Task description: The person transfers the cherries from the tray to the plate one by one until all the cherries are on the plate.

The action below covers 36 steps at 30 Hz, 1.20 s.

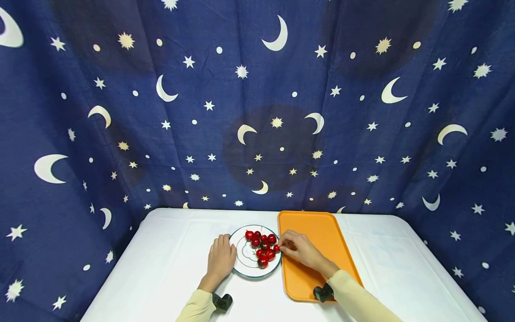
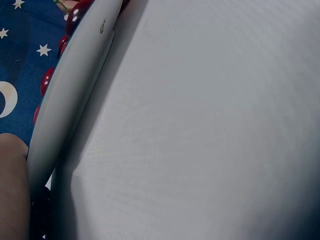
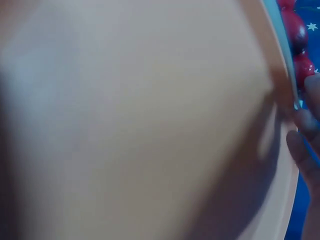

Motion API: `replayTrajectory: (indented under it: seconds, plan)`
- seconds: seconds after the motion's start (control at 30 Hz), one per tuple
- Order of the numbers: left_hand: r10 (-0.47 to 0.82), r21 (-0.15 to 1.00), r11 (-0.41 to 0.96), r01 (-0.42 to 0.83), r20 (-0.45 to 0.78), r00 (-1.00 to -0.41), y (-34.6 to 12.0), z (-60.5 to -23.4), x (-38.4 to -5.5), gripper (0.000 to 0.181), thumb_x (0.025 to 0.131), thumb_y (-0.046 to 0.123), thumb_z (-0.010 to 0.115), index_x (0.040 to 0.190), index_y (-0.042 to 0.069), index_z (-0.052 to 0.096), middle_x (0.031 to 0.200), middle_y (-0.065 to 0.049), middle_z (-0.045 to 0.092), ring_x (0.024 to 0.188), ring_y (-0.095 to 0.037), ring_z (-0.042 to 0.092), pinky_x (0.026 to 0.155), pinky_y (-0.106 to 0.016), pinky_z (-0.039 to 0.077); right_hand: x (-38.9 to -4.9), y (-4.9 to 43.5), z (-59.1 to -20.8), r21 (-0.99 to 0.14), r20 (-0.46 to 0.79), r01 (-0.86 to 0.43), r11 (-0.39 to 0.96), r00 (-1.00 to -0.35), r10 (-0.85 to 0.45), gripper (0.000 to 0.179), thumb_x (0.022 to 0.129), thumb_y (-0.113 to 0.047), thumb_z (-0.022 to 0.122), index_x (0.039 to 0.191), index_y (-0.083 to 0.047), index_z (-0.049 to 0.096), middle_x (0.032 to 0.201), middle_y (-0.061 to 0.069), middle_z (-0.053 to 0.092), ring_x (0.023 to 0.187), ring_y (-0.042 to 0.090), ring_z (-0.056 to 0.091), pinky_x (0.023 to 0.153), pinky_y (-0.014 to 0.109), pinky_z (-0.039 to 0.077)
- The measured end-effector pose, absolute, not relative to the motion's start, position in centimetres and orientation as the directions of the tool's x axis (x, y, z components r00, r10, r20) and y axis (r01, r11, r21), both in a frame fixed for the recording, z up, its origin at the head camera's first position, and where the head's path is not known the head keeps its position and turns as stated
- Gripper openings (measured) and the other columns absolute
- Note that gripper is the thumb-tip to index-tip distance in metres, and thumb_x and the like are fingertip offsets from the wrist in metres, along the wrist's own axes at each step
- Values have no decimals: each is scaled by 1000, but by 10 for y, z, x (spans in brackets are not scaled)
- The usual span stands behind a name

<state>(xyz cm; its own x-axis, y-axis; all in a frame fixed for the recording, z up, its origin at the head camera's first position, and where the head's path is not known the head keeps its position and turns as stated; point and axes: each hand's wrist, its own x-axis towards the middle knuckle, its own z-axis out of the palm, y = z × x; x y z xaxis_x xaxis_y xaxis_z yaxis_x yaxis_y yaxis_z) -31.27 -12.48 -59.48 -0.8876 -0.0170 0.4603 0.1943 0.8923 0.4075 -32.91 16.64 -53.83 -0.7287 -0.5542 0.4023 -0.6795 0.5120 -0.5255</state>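
Observation:
A white plate (image 1: 245, 267) with a dark green rim holds several glossy red cherries (image 1: 263, 262), some darker than others. On its left side my left hand (image 1: 222, 256) rests against the rim, fingers fairly straight, with the thumb side touching the plate. In the left wrist view the plate's outer side (image 2: 75, 90) hides most of the cherries. At the right rim, my right hand (image 1: 299, 248) pinches a cherry (image 1: 276, 248) between fingertips and thumb. The right wrist view shows a fingertip against a red cherry (image 3: 303, 67) just past the rim.
An orange tray (image 1: 306, 223) lies right of the plate, under my right hand and forearm, its left edge close to the plate. Both sit on a white-covered table (image 1: 173, 241). A blue curtain (image 1: 209, 134) with moons and stars hangs behind.

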Motion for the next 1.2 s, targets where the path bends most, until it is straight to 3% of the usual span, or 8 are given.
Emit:
replayTrajectory:
  seconds: [0.23,0.43,0.67,0.93,1.2]
  plan:
    - [-18,425,883,201,459,-888,-119,-592,-311,33,100,19,53,126,0,58,111,-14,60,96,-26,53,81,-40,45,-328,167,-542,-520,386,-671,528,-736,-555,8,93,-11,74,100,-14,70,94,-4,70,80,1,57,71,21,53]
    - [-11,437,871,224,474,-881,-113,-588,-310,32,97,17,55,123,-2,59,109,-15,60,96,-28,54,79,-40,44,-325,176,-539,-574,345,-604,552,-790,-507,13,96,-21,72,106,-14,69,92,-6,67,79,2,56,70,20,51]
    - [-23,511,836,200,398,-917,-118,-579,-307,35,97,15,55,124,-6,58,114,-19,61,101,-32,55,85,-45,44,-322,189,-529,-621,324,-537,571,-839,-437,24,105,-30,57,114,-11,70,99,0,72,83,2,58,76,20,50]
    - [-12,583,790,191,326,-945,-125,-573,-306,34,100,16,53,123,-8,52,113,-20,55,100,-31,53,87,-48,45,-325,202,-525,-525,432,-587,616,-808,-401,11,100,-9,64,109,-8,68,98,9,73,76,5,61,69,20,50]
    - [-71,621,759,195,378,-923,-131,-562,-307,29,99,12,55,125,-1,52,114,-16,52,104,-29,54,93,-47,47,-330,209,-515,-522,419,-516,679,-849,-322,14,97,-4,65,108,-11,68,99,10,72,82,4,56,76,26,53]
